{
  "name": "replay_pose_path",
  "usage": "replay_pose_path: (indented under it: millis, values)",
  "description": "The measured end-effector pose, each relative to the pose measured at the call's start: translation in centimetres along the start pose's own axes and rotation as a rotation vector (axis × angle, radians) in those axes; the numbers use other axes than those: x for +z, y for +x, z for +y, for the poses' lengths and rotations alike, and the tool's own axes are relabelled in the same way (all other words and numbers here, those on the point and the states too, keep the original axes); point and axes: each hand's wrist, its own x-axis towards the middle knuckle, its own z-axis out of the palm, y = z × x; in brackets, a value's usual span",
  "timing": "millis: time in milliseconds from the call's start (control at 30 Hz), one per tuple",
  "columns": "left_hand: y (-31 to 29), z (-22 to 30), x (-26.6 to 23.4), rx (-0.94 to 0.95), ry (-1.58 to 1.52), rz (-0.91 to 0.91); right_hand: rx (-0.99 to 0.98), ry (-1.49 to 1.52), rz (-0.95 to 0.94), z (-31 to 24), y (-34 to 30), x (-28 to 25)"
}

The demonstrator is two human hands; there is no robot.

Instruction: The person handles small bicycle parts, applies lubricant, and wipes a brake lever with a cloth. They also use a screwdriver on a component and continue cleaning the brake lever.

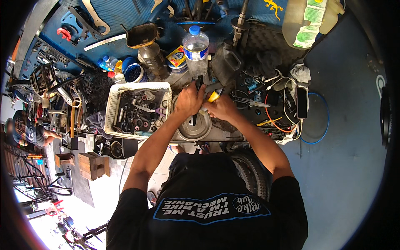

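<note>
quick count: two hands, left hand (188, 101) and right hand (221, 107), mid frame. one clear plastic bottle (196, 49) with blue cap, top centre. one white basket (111, 105) of small parts, too many bits to count. one metal bowl (196, 130). one scissors (254, 101). two wooden blocks (93, 165), lower left.

Cluttered workbench (233, 135) against blue tool wall (125, 16); grey-blue floor (341, 158) right; sunlit pavement (104, 196) lower left.
</note>
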Motion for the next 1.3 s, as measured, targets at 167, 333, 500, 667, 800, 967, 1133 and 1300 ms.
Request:
replay_pose_path:
  millis: [167, 333, 500, 667, 800, 967, 1133, 1300]
  values:
    - [-0.8, 0.2, -1.6, 0.012, -0.163, 0.099, 0.587, 0.833, -0.033, 0.8, -0.3, -1.8]
    - [-0.6, -1.2, -2.4, -0.003, -0.153, 0.125, 0.387, 0.616, 0.066, -0.8, -2.7, -1.9]
    - [-1.2, 0.3, -1.4, 0.074, -0.093, 0.119, 0.492, 0.804, 0.037, -0.8, -0.8, -0.3]
    - [-0.7, 0.3, -2.0, 0.033, -0.134, 0.025, -0.134, -0.106, -0.093, -1.9, -1.3, -0.7]
    - [0.0, -0.9, -1.8, 0.117, -0.01, -0.068, -0.689, -0.691, -0.147, -2.8, -2.5, -1.9]
    - [0.8, -2.8, -1.3, -0.263, -0.076, -0.168, -0.741, -0.328, 0.107, -2.4, -3.6, -4.7]
    - [-2.4, -0.9, 1.4, -0.324, -0.215, -0.266, -0.271, -0.036, 0.582, -3.4, -6.5, -9.2]
    - [-4.8, 0.2, 8.2, -0.247, -0.346, -0.295, -0.181, 0.013, 0.608, -3.4, -8.2, -9.6]
